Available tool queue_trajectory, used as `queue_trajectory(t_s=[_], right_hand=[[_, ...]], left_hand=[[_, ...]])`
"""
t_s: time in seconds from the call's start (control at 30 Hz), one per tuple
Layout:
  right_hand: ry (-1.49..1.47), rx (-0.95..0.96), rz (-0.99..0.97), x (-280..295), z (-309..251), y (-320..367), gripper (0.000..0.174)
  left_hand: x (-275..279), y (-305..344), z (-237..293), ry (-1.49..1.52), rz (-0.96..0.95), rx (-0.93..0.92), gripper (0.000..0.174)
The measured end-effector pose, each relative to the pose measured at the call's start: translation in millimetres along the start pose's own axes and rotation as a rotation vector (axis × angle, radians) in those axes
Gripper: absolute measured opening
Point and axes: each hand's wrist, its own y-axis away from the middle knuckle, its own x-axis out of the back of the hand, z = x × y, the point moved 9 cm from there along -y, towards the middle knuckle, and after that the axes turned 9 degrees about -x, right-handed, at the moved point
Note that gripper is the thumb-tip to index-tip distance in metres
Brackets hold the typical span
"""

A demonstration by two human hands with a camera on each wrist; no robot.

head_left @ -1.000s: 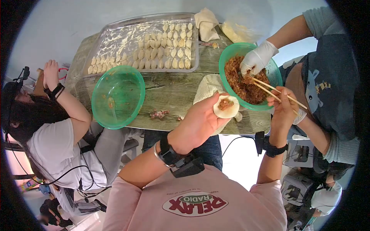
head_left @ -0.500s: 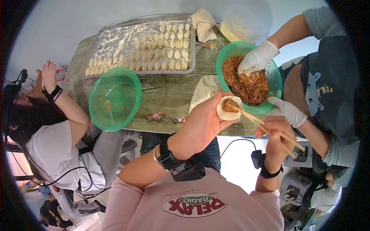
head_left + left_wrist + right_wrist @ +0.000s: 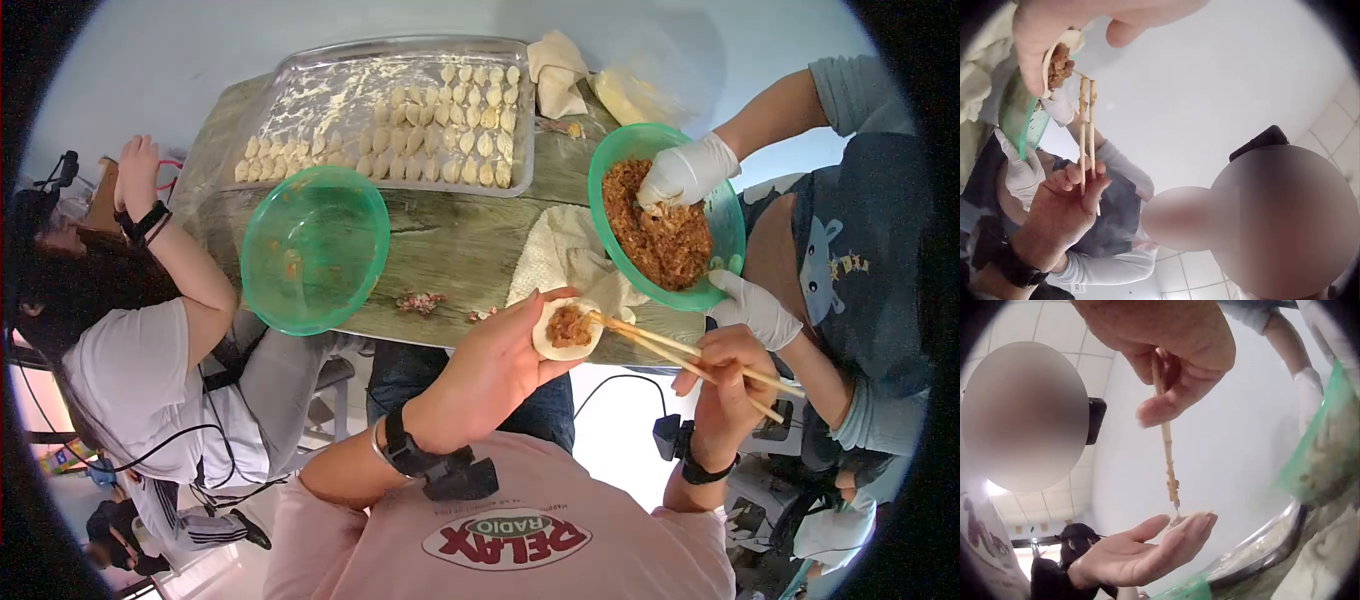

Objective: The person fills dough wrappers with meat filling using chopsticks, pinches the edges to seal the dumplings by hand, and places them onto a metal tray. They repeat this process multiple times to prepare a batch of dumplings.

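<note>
My left hand lies palm up, fingers stretched out. A round white dumpling wrapper rests on those fingers, its edge lifted slightly in the left wrist view. Brown meat filling sits in a lump at its middle. My right hand grips a pair of wooden chopsticks, their tips at the filling's right edge. Bits of meat cling to the tips in the right wrist view. Beyond the right hand is a green bowl of filling, where another person's gloved hand digs into the meat.
An emptied-looking green bowl stands at the table's left. Behind it, a metal tray holds rows of dumplings. A pale cloth lies by the filling bowl. People sit close on both sides.
The chopsticks moved from the filling bowl to the wrapper, then drew slightly back to its right edge. The filling on the wrapper looks larger. The other person's second gloved hand came to the bowl's rim.
</note>
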Motion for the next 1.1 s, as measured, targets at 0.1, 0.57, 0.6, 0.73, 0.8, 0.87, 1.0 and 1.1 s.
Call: queue_trajectory(t_s=[0.1,0.57,0.6,0.73,0.8,0.87,1.0,1.1], right_hand=[[-0.311,-0.192,-0.027,-5.3,22.2,-6.1,0.034],[-0.291,-0.397,-0.077,-34.2,33.8,-9.2,0.03],[-0.287,-0.384,-0.086,-35.3,34.3,-9.5,0.03],[-0.315,-0.423,-0.044,-37.6,45.3,-7.8,0.028],[-0.376,-0.449,-0.034,-36.4,55.2,-8.4,0.028],[-0.437,-0.478,-0.023,-35.2,65.2,-9.0,0.027],[-0.585,-0.568,0.037,-34.3,76.7,-9.1,0.024],[-0.687,-0.61,0.106,-30.6,80.0,-10.1,0.023]], left_hand=[[0.5,5.6,4.5,0.003,-0.007,-0.021,0.043],[5.8,17.6,11.5,0.04,-0.011,-0.055,0.045],[4.4,18.1,13.0,0.04,-0.023,-0.065,0.046],[10.8,15.2,14.3,0.04,-0.04,-0.092,0.047],[14.4,13.0,13.7,0.055,-0.027,-0.091,0.047],[16.5,10.8,12.6,0.072,-0.012,-0.088,0.047],[17.8,3.7,13.8,0.071,-0.005,-0.111,0.044],[18.7,-3.9,13.2,0.046,0.013,-0.102,0.044]])
